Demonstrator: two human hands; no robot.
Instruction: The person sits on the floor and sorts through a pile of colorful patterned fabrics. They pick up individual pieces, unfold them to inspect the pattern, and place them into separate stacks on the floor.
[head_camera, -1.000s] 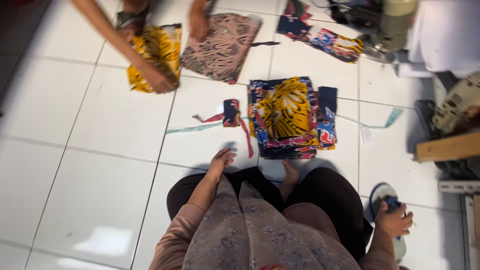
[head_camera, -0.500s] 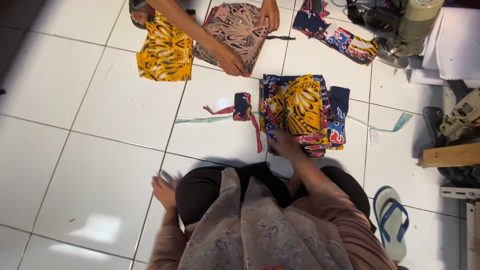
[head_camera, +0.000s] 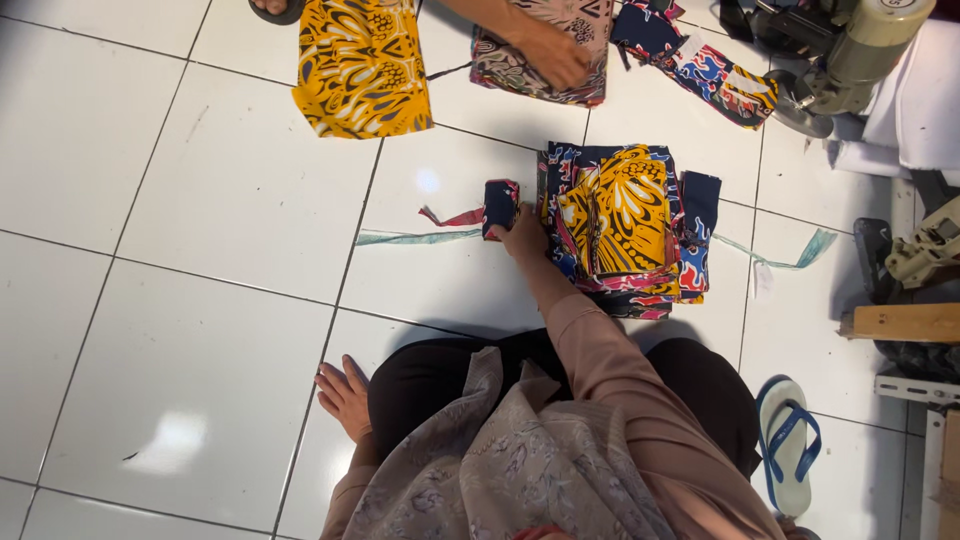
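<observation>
Sorting batik cloth on white tiled floor (head_camera: 200, 200), part done.
R hand (head_camera: 522, 232) fingers curled, touching small dark blue-red folded cloth scrap (head_camera: 499, 205) beside neat stack of yellow-blue patterned fabric pieces (head_camera: 620, 225); grip unclear. L hand (head_camera: 345, 395) flat, spread on floor, empty. More pieces lie loose further off.

A blue-strapped sandal (head_camera: 788, 445) lies near a sewing machine (head_camera: 850, 50).

White glossy tiled floor (head_camera: 200, 230) with dark grout lines, catching soft glare patches from overhead light. Along the right edge, a sewing machine (head_camera: 860, 50) in pale green-grey, a wooden plank (head_camera: 905, 322), metal parts. Near the lower right, a blue-strapped sandal (head_camera: 788, 445) lying flat on the tiles.
</observation>
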